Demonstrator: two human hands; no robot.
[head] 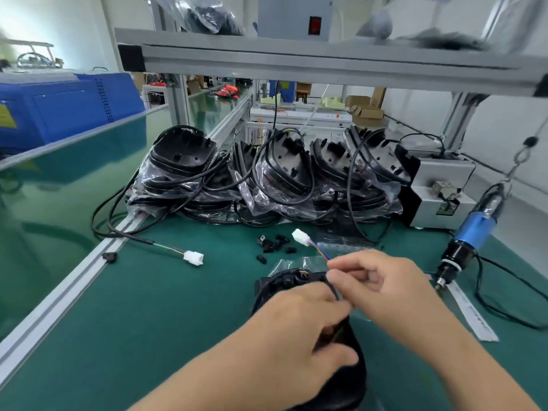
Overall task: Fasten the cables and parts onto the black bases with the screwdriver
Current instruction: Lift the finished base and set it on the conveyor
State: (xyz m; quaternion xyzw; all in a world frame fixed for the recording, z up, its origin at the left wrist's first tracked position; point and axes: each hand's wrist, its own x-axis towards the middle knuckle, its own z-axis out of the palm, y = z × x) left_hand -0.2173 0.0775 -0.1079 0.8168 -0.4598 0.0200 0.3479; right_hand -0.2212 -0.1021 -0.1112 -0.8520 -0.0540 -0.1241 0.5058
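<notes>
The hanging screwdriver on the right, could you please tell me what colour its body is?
The screwdriver has a blue body with a black nose, seen in the head view.

No text can be read; the yellow label (6, 116) on the blue machine (68, 105) is blurred; the white strip (471, 314) on the table (148, 307) carries print too small to read.

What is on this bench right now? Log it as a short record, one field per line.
surface: green bench mat
left hand: grip closed on the black base
right hand: pinching the cable of that base
cable end: white connector lying on the mat beyond the hands
screwdriver: blue electric screwdriver hanging at right, untouched
small parts: black clips loose on the mat
stock: bagged black bases with cables piled at the back
spare lead: second white connector at left
</notes>
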